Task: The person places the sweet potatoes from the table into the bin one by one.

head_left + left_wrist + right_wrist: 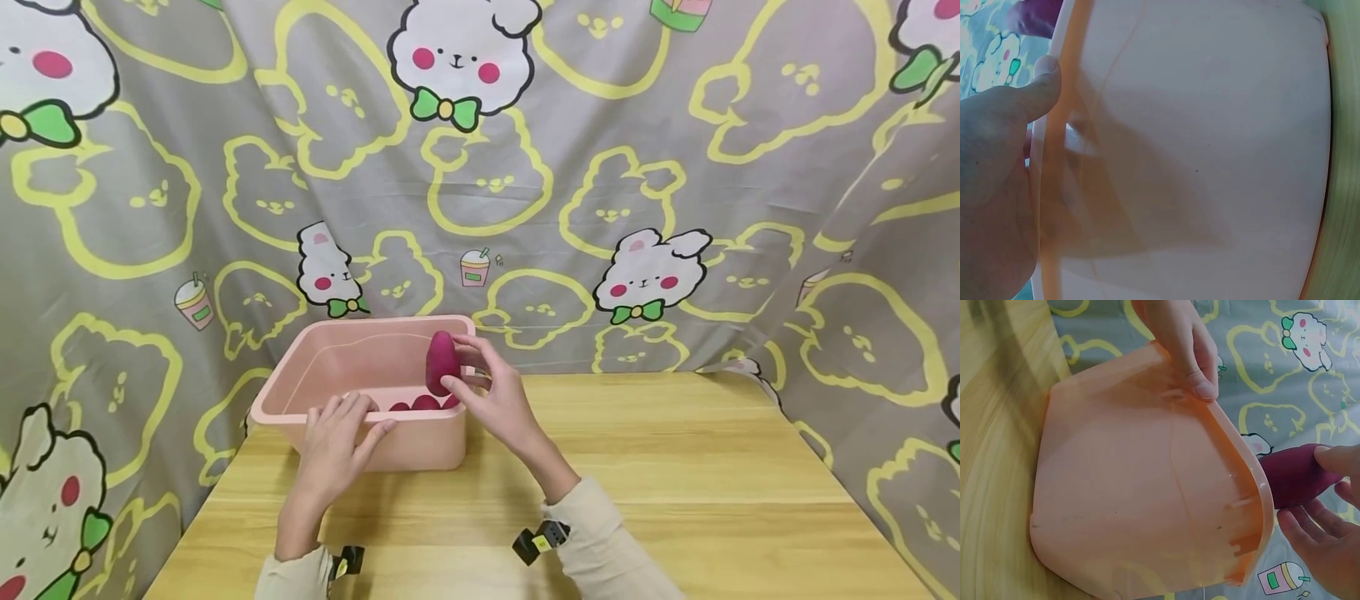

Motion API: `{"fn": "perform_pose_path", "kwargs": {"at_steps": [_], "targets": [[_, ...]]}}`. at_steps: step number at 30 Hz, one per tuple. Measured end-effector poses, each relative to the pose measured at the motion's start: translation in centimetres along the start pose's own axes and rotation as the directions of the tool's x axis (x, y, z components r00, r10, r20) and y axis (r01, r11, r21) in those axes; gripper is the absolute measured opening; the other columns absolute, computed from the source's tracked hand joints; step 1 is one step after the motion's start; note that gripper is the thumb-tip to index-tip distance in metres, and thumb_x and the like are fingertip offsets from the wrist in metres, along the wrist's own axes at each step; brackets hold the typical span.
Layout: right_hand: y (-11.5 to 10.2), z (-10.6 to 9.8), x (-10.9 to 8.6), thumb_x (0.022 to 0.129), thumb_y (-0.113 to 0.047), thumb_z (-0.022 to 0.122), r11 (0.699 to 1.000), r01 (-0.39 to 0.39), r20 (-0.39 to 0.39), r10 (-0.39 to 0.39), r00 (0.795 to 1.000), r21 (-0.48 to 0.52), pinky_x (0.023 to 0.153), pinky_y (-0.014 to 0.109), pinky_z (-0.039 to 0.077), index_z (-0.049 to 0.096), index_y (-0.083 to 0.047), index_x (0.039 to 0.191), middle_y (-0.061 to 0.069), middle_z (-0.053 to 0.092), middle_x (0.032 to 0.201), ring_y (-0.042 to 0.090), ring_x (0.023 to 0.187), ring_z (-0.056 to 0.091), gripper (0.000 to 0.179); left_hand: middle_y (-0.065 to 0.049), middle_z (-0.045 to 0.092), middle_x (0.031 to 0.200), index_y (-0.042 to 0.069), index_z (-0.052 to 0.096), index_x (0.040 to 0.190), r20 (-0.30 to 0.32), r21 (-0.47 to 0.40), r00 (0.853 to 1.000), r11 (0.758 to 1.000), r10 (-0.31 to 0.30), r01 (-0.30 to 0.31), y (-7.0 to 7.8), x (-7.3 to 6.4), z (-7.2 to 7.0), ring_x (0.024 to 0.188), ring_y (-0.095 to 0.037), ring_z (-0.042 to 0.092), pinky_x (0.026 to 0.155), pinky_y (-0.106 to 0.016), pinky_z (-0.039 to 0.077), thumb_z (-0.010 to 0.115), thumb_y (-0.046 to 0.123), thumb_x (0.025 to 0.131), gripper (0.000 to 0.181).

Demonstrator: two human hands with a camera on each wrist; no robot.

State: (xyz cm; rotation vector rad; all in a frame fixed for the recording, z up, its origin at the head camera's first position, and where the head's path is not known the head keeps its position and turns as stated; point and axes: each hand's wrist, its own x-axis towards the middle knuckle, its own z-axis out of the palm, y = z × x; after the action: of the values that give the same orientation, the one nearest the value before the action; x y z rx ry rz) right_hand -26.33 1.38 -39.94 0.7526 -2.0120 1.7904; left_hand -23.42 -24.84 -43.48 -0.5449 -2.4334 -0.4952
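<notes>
A pink plastic bin [420,446] stands on the table, with several purple-red sweet potatoes [425,403] partly visible inside behind its front wall. My right hand [498,398] pinches one sweet potato [442,364] between thumb and fingers, holding it upright above the bin's right side. In the right wrist view this sweet potato [1294,475] shows just beyond the rim. My left hand [333,446] grips the bin's front rim, its fingers over the edge and its thumb [1044,87] on the near side. The fingertips inside the bin are mostly hidden.
The wooden table [660,492] extends to the right of the bin and toward me. A grey patterned curtain [510,208] hangs right behind the bin and along both sides. Small black devices [540,542] are strapped to both wrists.
</notes>
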Motion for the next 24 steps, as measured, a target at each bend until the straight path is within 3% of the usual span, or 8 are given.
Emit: {"fn": "perform_pose_path", "kwargs": {"at_steps": [11, 18, 24], "targets": [[0.41, 0.53, 0.2, 0.092, 0.002, 0.073, 0.999, 0.044, -0.009, -0.044, 0.999, -0.005, 0.086, 0.041, 0.058, 0.069, -0.004, 0.117, 0.011, 0.073, 0.109, 0.026, 0.102, 0.071, 0.026, 0.0, 0.063, 0.094, 0.015, 0.06, 0.095, 0.004, -0.006, 1.0, 1.0, -0.004, 0.004, 0.07, -0.04, -0.05, 0.093, -0.025, 0.051, 0.077, -0.043, 0.026, 0.072, 0.036, 0.096, 0.024], [0.06, 0.58, 0.08, 0.092, 0.001, 0.072, 0.997, 0.054, 0.018, -0.053, 0.998, -0.058, 0.084, 0.038, 0.058, 0.071, -0.006, 0.11, 0.003, 0.073, 0.103, 0.016, 0.095, 0.071, 0.02, -0.001, 0.063, 0.094, 0.015, 0.06, 0.095, 0.003, -0.006, 1.0, 1.0, -0.004, 0.004, 0.08, -0.11, -0.07, 0.095, -0.026, 0.052, 0.078, -0.043, 0.026, 0.073, 0.034, 0.095, 0.023], [0.03, 0.28, -0.08, 0.093, 0.001, 0.072, 0.992, 0.085, 0.035, -0.082, 0.996, -0.098, 0.082, 0.036, 0.059, 0.07, -0.008, 0.109, 0.001, 0.073, 0.102, 0.015, 0.094, 0.07, 0.019, -0.001, 0.063, 0.096, 0.015, 0.061, 0.096, 0.006, -0.001, 1.0, 1.0, 0.003, -0.003, 0.08, 0.07, -0.12, 0.095, -0.025, 0.053, 0.077, -0.043, 0.026, 0.072, 0.035, 0.096, 0.023]]}}
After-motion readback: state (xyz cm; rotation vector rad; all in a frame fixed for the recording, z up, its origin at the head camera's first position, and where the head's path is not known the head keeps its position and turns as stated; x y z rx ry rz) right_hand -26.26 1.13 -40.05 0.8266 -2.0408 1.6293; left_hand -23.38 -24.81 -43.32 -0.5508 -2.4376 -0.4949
